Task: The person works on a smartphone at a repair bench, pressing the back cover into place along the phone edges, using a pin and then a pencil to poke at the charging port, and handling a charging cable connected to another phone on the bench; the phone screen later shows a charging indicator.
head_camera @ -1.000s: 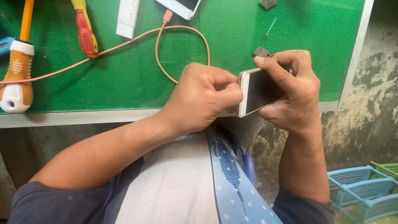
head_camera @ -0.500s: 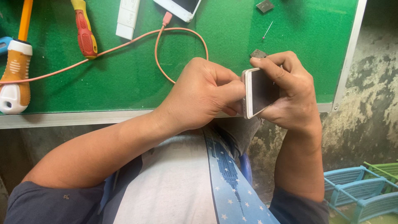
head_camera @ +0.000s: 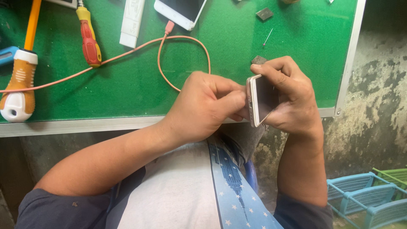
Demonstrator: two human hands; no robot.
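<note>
**Phone held on edge between both hands, just off the table's near rim**

The right hand (head_camera: 292,99) wraps a pale, slim phone (head_camera: 259,99) from behind, fingers curled over its top and far side, so the phone stands on its long edge with the thin side facing the camera. That grip looks meant to brace the body and leave the near edge bare. The left hand (head_camera: 207,106) is bunched into a loose fist, thumb and fingertips pressed together against that bare edge, apparently pinching or pushing at the seam; what lies between the fingertips, if anything, is hidden.

Both hands hover over the person's lap, just past the metal rim of the green table (head_camera: 127,85), seemingly so the forearms can stay close to the body.

Beyond the left hand, a pink cable (head_camera: 186,42) loops across the mat and plugs into a second phone (head_camera: 180,10) at the far edge. Further to that hand's outer side lie a white stick-shaped device (head_camera: 131,21), a red-and-yellow screwdriver (head_camera: 89,38) and an orange-and-white handled tool (head_camera: 19,89), all well apart from the hands. Just beyond the right hand's knuckles sits a small dark chip (head_camera: 258,60), with a thin pin (head_camera: 267,37) and another dark square (head_camera: 264,14) farther off. Below the right elbow stand blue plastic baskets (head_camera: 360,195).
</note>
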